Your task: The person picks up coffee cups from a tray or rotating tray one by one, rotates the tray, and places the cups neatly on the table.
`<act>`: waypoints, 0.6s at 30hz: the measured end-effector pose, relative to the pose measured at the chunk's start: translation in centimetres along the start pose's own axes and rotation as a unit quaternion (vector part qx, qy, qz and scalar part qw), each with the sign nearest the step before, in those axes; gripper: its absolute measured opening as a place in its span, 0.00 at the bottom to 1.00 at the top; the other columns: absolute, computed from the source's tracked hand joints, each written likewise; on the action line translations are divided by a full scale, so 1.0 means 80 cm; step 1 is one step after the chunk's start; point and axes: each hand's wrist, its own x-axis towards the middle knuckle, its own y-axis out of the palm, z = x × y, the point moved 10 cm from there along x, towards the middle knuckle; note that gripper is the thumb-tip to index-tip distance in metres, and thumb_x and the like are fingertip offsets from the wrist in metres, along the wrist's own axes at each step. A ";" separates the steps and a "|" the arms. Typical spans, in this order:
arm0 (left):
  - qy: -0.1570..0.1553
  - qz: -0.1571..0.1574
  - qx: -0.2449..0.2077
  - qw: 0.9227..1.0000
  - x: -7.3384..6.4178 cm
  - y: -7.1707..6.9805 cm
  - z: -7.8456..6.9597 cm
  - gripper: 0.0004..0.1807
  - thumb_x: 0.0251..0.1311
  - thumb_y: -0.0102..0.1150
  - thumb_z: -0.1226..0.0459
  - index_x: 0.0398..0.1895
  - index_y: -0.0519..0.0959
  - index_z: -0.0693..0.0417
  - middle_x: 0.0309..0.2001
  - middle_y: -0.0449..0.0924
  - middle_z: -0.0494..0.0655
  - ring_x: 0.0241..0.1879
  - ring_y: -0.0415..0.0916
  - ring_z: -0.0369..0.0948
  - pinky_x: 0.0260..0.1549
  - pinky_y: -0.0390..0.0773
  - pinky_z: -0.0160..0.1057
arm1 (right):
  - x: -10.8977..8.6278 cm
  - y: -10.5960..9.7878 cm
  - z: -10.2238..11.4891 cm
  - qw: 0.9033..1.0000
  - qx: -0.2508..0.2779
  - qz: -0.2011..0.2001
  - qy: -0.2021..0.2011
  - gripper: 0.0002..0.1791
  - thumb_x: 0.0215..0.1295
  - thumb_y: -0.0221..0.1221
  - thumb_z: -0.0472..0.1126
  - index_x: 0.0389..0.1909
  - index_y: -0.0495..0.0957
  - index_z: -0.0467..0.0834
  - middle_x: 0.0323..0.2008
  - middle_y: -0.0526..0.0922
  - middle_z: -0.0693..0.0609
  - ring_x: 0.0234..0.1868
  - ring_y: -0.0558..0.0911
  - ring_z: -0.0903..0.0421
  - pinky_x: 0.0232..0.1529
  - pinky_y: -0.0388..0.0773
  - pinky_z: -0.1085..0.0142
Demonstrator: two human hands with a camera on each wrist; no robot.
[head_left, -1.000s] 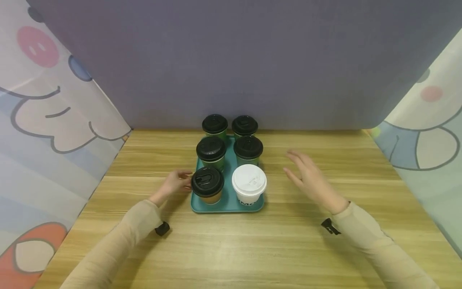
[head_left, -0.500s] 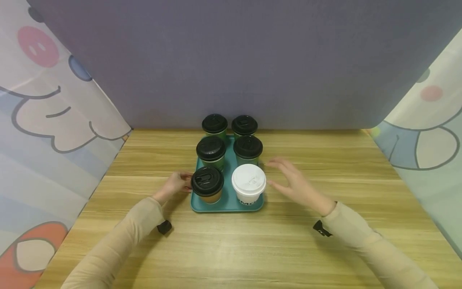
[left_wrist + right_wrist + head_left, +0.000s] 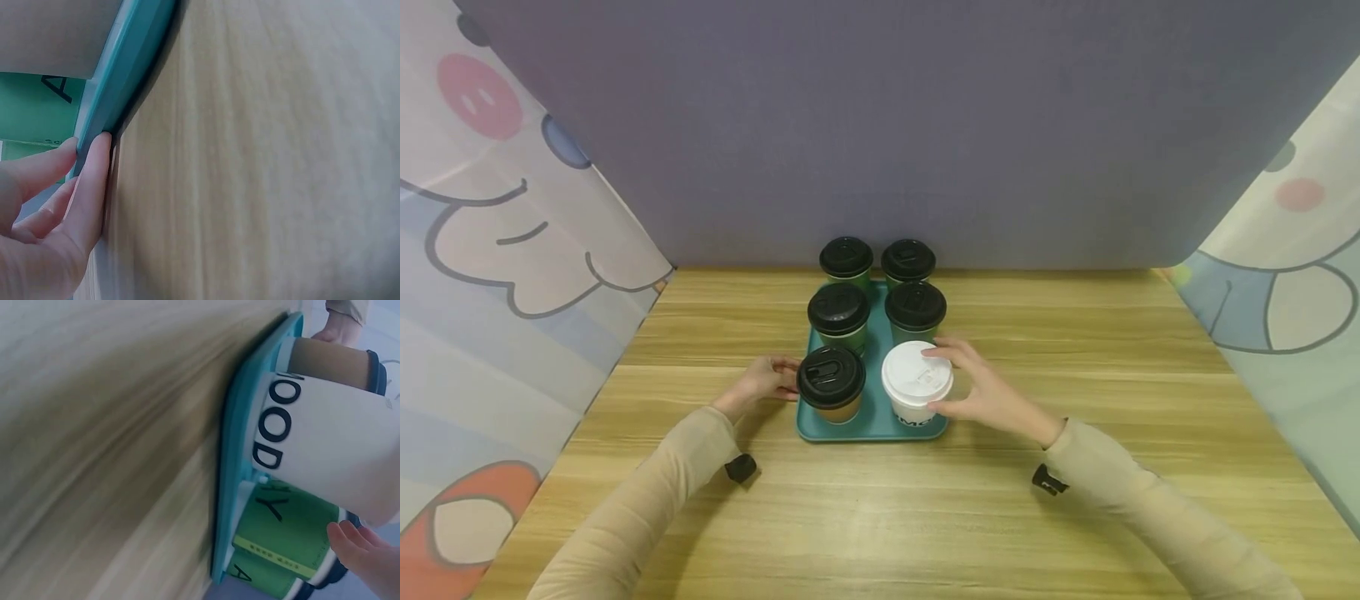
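Note:
A teal tray point(image 3: 875, 417) carries several lidded paper cups in two columns. At its near right stands a white cup point(image 3: 917, 383) with a white lid; at the near left is a brown cup point(image 3: 832, 387) with a black lid. My left hand point(image 3: 765, 379) pinches the tray's left rim point(image 3: 125, 75), thumb on the inner side and fingers outside. My right hand point(image 3: 988, 396) spreads round the right side of the white cup. Its thumb is at the near side and its fingers at the lid's far edge; in the right wrist view a narrow gap shows beside the fingertips point(image 3: 337, 534).
Green cups with black lids, among them one behind the white cup point(image 3: 916, 308) and one behind the brown cup point(image 3: 840, 317), fill the tray's middle and back. The wooden table point(image 3: 865, 517) meets a grey panel point(image 3: 925, 150) behind the tray.
My right hand has moved left from the bare table to the white cup, its fingers now around the cup's side. My left hand stays at the tray rim. The cups have not moved.

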 end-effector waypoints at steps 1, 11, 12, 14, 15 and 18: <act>0.001 0.004 0.000 1.000 0.000 0.001 0.000 0.23 0.55 0.50 0.77 0.55 0.61 0.77 0.27 0.77 0.46 0.25 0.77 0.37 0.29 0.81 0.34 | 0.001 0.002 -0.001 1.000 0.002 -0.001 -0.002 0.34 0.42 0.69 0.44 0.54 0.69 0.46 0.60 0.61 0.42 0.61 0.59 0.43 0.57 0.59 0.42; -0.016 0.015 -0.010 1.000 0.002 0.001 0.003 0.24 0.55 0.49 0.77 0.56 0.59 0.76 0.27 0.76 0.47 0.26 0.78 0.38 0.30 0.81 0.34 | 0.003 0.017 -0.011 0.999 0.036 0.000 0.021 0.37 0.37 0.71 0.41 0.52 0.67 0.44 0.58 0.60 0.37 0.60 0.59 0.40 0.58 0.58 0.42; -0.014 0.016 -0.010 1.000 0.002 0.001 0.003 0.24 0.55 0.49 0.77 0.56 0.58 0.77 0.27 0.76 0.48 0.26 0.78 0.38 0.30 0.81 0.34 | 0.003 0.018 -0.012 0.999 0.043 -0.003 0.021 0.37 0.37 0.72 0.40 0.52 0.67 0.44 0.58 0.61 0.38 0.60 0.60 0.41 0.58 0.58 0.44; -0.014 0.015 -0.009 1.000 0.002 0.001 0.003 0.24 0.55 0.49 0.77 0.56 0.58 0.77 0.27 0.76 0.48 0.25 0.77 0.38 0.30 0.81 0.34 | 0.003 0.020 -0.013 0.998 0.056 -0.010 0.017 0.38 0.36 0.72 0.38 0.52 0.66 0.43 0.56 0.64 0.40 0.58 0.63 0.43 0.59 0.60 0.47; -0.015 0.014 -0.009 1.000 0.002 0.001 0.003 0.24 0.55 0.50 0.77 0.56 0.58 0.77 0.27 0.76 0.48 0.25 0.77 0.38 0.30 0.81 0.34 | 0.003 0.020 -0.013 0.998 0.062 -0.014 0.014 0.38 0.35 0.72 0.37 0.52 0.66 0.42 0.55 0.65 0.41 0.57 0.64 0.44 0.59 0.60 0.48; -0.012 0.015 -0.007 1.000 0.001 0.002 0.002 0.24 0.55 0.50 0.77 0.56 0.58 0.77 0.27 0.76 0.48 0.25 0.77 0.38 0.29 0.81 0.34 | 0.003 0.020 -0.014 0.998 0.062 -0.032 0.007 0.37 0.34 0.71 0.35 0.50 0.67 0.41 0.52 0.67 0.41 0.55 0.66 0.45 0.58 0.61 0.49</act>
